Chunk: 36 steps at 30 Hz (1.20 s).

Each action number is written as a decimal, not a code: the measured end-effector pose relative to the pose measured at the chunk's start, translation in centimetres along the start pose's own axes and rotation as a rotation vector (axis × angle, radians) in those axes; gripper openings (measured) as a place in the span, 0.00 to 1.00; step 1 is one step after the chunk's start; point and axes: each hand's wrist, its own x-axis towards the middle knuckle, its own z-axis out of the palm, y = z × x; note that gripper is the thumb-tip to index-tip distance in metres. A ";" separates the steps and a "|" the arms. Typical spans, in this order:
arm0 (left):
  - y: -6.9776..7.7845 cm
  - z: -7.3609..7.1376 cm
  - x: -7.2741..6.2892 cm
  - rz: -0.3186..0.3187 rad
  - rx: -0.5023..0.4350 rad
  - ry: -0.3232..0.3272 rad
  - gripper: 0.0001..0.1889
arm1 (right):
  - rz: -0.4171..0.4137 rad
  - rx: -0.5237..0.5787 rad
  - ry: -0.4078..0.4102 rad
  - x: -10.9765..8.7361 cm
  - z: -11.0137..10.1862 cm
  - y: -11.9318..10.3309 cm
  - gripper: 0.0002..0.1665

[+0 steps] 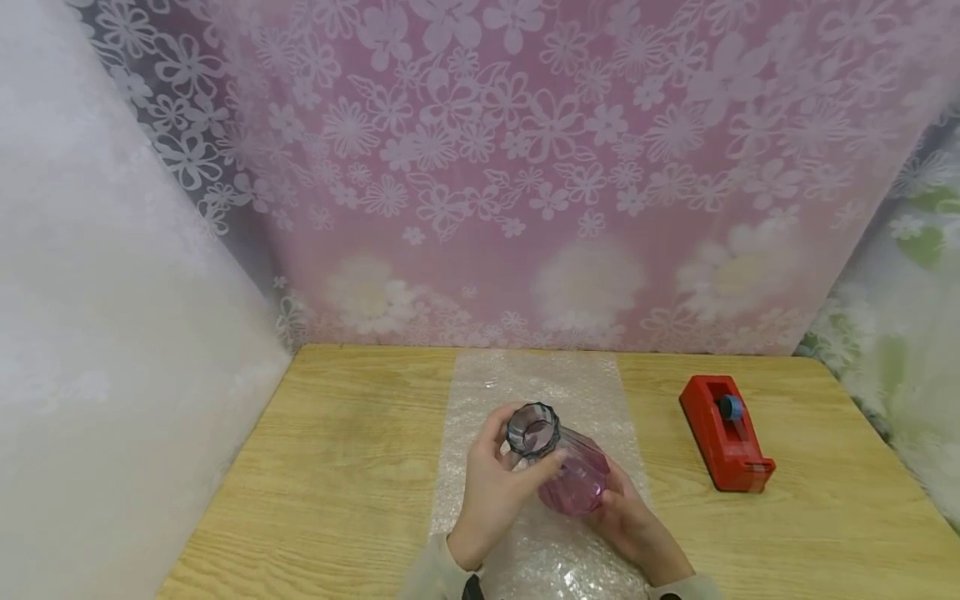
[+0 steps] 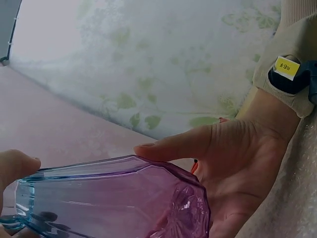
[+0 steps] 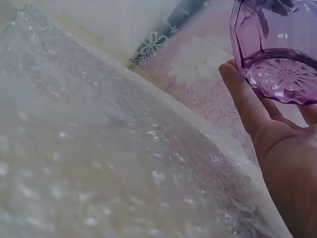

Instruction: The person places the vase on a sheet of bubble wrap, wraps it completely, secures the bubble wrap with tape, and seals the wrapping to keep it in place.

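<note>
A faceted glass vase (image 1: 576, 482), smoky blue at its mouth and fading to pink-purple at its base, is held tilted over a strip of bubble wrap (image 1: 468, 450), with its mouth towards the upper left. My left hand (image 1: 491, 492) grips it near the mouth, thumb across the near side. Around the base end, my right hand (image 1: 633, 529) holds it with thumb and fingers. In the left wrist view the right thumb lies along the vase's (image 2: 109, 193) side by the base. The right wrist view shows the patterned base (image 3: 287, 79) above the right hand (image 3: 280, 153).
A red tape dispenser (image 1: 716, 433) with a small blue-cored roll stands on the wooden table (image 1: 352, 450), right of the bubble wrap. Pink floral cloth (image 1: 480, 167) hangs behind the table, with pale cloth (image 1: 112, 333) along the left side.
</note>
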 end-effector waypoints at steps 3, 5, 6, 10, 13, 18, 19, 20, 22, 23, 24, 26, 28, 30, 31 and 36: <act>0.0 -0.5 -0.2 -0.003 0.023 0.001 0.32 | -0.024 -0.022 -0.002 0.3 0.2 0.0 0.30; 0.1 -0.9 -0.3 -0.001 0.041 -0.008 0.32 | -0.034 -0.039 -0.008 0.6 0.6 -0.1 0.32; 0.2 -1.0 -0.4 -0.002 0.043 -0.014 0.32 | -0.033 -0.050 -0.002 0.7 0.8 -0.3 0.32; 0.1 -1.9 -0.7 -0.006 0.031 -0.042 0.32 | 0.007 -0.150 0.048 0.7 1.8 -1.1 0.32; 0.1 -2.5 -0.9 0.007 0.004 -0.060 0.31 | 0.073 -0.243 0.095 0.7 2.3 -1.9 0.33; -0.4 -3.4 -1.3 0.006 -0.042 -0.079 0.29 | 0.110 -0.445 0.128 0.5 2.9 -3.0 0.36; -0.4 -3.6 -1.4 -0.005 -0.042 -0.078 0.29 | 0.102 -0.489 0.126 0.5 3.0 -3.2 0.36; -0.5 -3.8 -1.4 -0.017 -0.039 -0.078 0.29 | 0.084 -0.523 0.117 0.5 3.1 -3.3 0.36; -0.7 -4.1 -1.6 -0.053 -0.018 -0.070 0.29 | 0.066 -0.576 0.110 0.4 3.2 -3.5 0.35; -0.9 -4.2 -1.7 -0.074 -0.011 -0.071 0.29 | 0.064 -0.586 0.109 0.3 3.3 -3.6 0.35; -1.0 -4.3 -1.8 -0.095 -0.002 -0.069 0.29 | 0.070 -0.593 0.112 0.1 3.4 -3.7 0.34; -1.3 -4.6 -2.0 -0.139 0.017 -0.065 0.30 | 0.081 -0.619 0.121 -0.2 3.4 -3.9 0.34; -1.8 -4.9 -2.2 -0.188 0.034 -0.078 0.30 | 0.136 -0.660 0.174 -0.6 3.6 -4.1 0.35; -2.4 -5.2 -2.4 -0.224 0.049 -0.110 0.30 | 0.181 -0.697 0.220 -1.0 3.6 -4.2 0.36; -2.8 -5.5 -2.5 -0.241 0.054 -0.133 0.29 | 0.200 -0.715 0.240 -1.2 3.7 -4.2 0.37; -4.8 -6.8 -3.2 -0.265 0.071 -0.255 0.26 | 0.262 -0.741 0.295 -2.1 3.8 -3.9 0.40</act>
